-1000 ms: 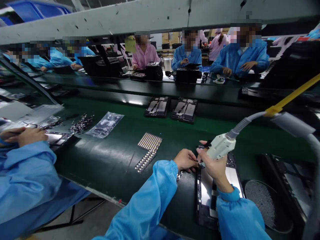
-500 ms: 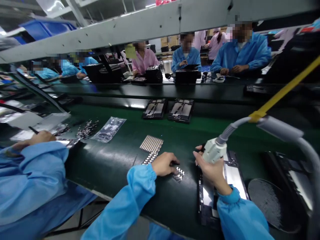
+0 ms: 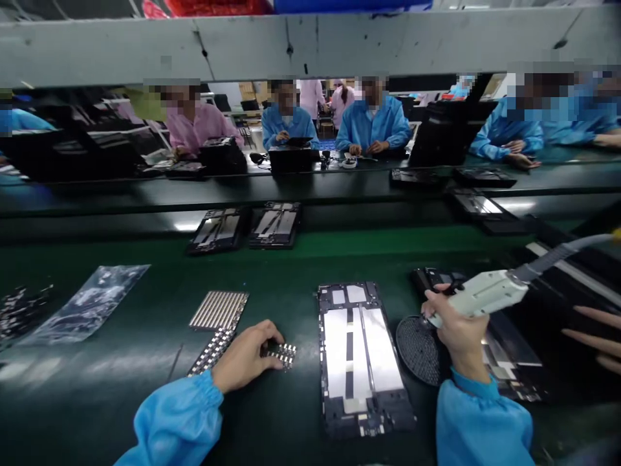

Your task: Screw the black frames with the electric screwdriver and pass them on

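Observation:
My left hand (image 3: 248, 357) rests on the bench with thumb and fingers closed on a small strip of shiny metal parts (image 3: 285, 355). Beside it lie a longer strip of the same look (image 3: 212, 349) and a ribbed metallic sheet (image 3: 219, 310). A white corded electric screwdriver (image 3: 490, 296) is gripped in my right hand (image 3: 458, 333), slanting down to the left. Its tip is near the far edge of a round black dish with a dotted surface (image 3: 420, 351); contact is unclear. Between my hands lies an opened tablet (image 3: 361, 356) with silvery battery panels.
Two opened tablets (image 3: 216, 230) lie farther back. On the left are a clear plastic bag (image 3: 92, 304) and a pile of small dark parts (image 3: 22, 310). Another person's hand (image 3: 599, 340) reaches in at right, near another device (image 3: 509, 353). A metal beam (image 3: 242, 52) crosses above.
My view has turned right. My right hand has carried the screwdriver from above the tablet rightward to the round dish. My left hand keeps its hold on the strip. Another person's hand now shows at right.

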### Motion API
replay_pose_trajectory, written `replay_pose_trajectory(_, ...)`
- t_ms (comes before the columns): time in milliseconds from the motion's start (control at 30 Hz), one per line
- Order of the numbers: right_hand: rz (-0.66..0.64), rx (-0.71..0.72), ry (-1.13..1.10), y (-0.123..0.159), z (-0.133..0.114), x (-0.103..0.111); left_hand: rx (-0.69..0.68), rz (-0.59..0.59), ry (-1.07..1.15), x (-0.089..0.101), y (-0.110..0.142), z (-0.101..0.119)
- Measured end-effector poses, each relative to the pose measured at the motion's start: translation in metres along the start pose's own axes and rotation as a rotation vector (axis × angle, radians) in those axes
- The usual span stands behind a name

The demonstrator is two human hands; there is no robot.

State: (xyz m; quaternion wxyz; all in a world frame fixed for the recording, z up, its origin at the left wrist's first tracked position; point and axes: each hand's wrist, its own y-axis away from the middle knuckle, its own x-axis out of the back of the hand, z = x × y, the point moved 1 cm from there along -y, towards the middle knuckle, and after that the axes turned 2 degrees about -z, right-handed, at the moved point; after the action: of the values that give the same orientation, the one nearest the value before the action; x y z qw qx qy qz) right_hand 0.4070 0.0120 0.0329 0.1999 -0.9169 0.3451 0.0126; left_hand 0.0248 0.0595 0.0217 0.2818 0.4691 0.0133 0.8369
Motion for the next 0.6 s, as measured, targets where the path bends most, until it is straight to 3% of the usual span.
replay_pose_trajectory(267,-0.040,-0.045,0.084,-0.003,0.011,-0.022,0.127,-0.010,0.277,0.001,-0.009,-0.001)
replay_pose_trajectory(400,-0.047,-0.060,0.097,-0.003,0.017,-0.023,0.133,0.051,0.160,-0.003,-0.007,-0.003)
replay_pose_trajectory(500,-0.045,-0.058,0.101,-0.003,0.019,-0.023,0.046,0.164,0.014,-0.010,0.000,-0.002)
replay_pose_trajectory(600,-0.049,-0.062,0.095,-0.002,0.017,-0.024,-0.147,0.286,-0.085,-0.019,0.011,-0.003)
